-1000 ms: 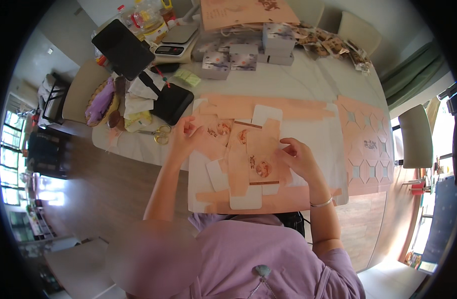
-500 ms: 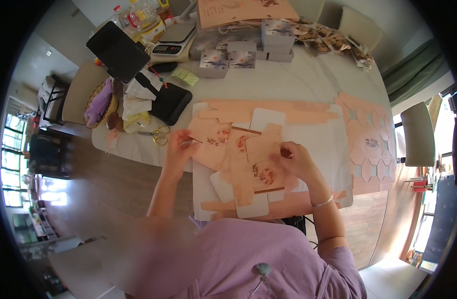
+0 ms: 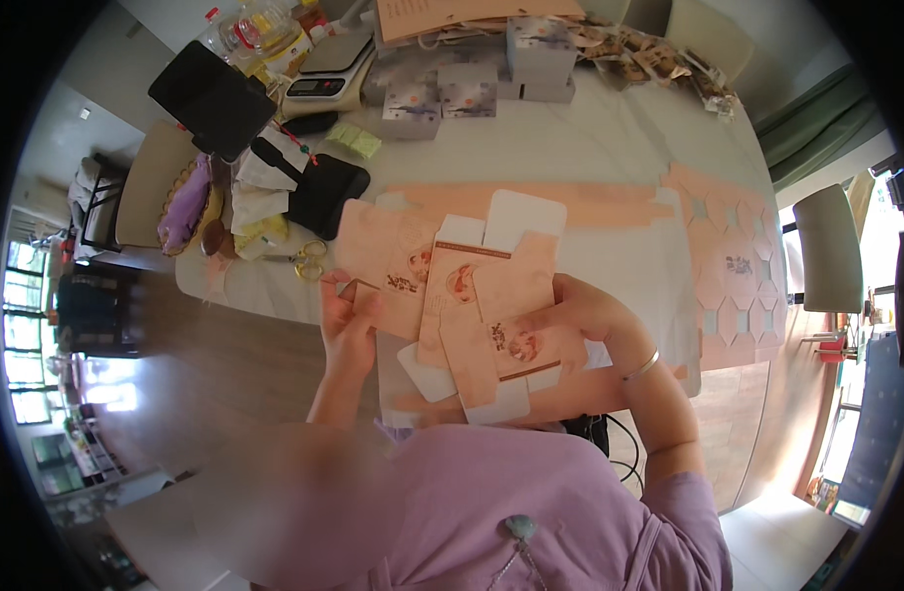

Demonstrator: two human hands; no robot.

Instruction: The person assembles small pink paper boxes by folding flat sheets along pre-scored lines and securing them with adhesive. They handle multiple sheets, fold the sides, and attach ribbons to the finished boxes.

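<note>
A flat, unfolded peach carton blank (image 3: 516, 286) with white flaps, brown bands and printed pictures lies tilted between my hands. My left hand (image 3: 346, 323) pinches its left panel, where a fold shows at the edge. On the other side my right hand (image 3: 592, 320) grips the blank's right part, thumb on top and the other fingers mostly hidden behind. Beneath the blank, a larger white and peach sheet (image 3: 624, 258) rests at the table's near edge.
A peach sheet with cut-out openings (image 3: 736, 264) overhangs the table at right. Scissors (image 3: 309, 261), a black stand (image 3: 326, 197), a yellow-green packet (image 3: 354, 141) and a purple cloth (image 3: 186, 205) are at left. Farther back are a scale (image 3: 324, 84), small boxes (image 3: 413, 103) and wrapped packets (image 3: 659, 59).
The carton blank has come up and looks larger, its left panel now higher. My right hand has changed from fingers curled at its edge to a thumb-on-top grip. The view has shifted slightly.
</note>
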